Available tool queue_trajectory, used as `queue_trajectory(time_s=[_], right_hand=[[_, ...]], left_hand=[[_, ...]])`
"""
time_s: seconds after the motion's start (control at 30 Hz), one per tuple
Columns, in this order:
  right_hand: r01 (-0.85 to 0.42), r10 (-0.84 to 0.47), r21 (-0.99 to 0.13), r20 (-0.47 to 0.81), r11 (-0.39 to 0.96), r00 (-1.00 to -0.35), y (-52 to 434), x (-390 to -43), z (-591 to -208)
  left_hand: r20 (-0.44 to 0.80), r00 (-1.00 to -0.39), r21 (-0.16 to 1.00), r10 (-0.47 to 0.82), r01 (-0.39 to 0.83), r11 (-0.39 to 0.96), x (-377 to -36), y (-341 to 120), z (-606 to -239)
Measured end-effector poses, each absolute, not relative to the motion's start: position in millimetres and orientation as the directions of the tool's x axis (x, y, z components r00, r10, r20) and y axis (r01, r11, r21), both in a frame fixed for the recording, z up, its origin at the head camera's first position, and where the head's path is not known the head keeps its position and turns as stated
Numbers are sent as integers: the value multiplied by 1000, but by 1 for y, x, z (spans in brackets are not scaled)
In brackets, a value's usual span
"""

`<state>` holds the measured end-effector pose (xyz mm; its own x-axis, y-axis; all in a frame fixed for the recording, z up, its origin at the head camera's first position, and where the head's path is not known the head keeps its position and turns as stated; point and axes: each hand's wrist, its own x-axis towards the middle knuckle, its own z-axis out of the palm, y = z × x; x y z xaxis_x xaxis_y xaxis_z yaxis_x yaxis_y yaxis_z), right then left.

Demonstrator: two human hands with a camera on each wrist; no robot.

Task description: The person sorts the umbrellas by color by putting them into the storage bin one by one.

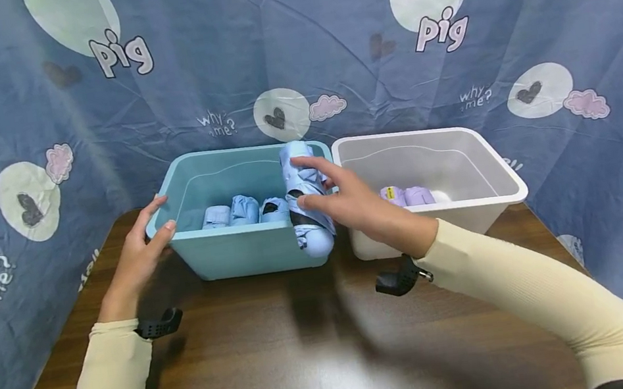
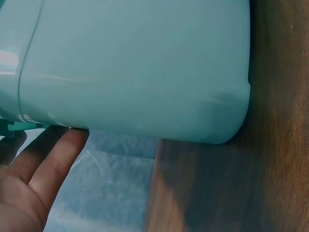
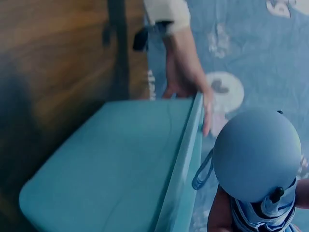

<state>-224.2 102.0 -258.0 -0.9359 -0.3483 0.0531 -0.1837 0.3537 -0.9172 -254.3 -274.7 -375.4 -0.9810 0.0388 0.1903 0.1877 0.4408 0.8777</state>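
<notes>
A folded light-blue umbrella (image 1: 316, 239) stands almost upright at the front right of the teal bin (image 1: 248, 251), above its rim. My right hand (image 1: 357, 200) grips it from the right, thumb and fingers around the wrapped fabric. In the right wrist view the umbrella's round handle end (image 3: 257, 154) faces the camera, with a thin strap loop beside it. At the teal bin's left front corner, my left hand (image 1: 139, 252) holds the rim. Several rolled light-blue umbrellas (image 1: 244, 210) lie inside the teal bin.
To the right, close beside the teal bin, stands a white bin (image 1: 439, 207) with purple rolled bundles (image 1: 419, 196) in it. Both bins sit on a dark wooden table (image 1: 286, 357). A patterned blue cloth (image 1: 207, 49) hangs behind.
</notes>
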Motion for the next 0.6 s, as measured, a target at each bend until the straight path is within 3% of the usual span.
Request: queue_trajectory(time_s=[0.27, 0.6], right_hand=[[-98, -252, -947, 19, 305, -968, 83, -271, -263], [-13, -146, -926, -45, 377, -988, 49, -307, -288]], left_hand=[[189, -981, 881, 41, 187, 435, -254, -275, -376], [187, -982, 884, 31, 182, 430, -251, -273, -376]])
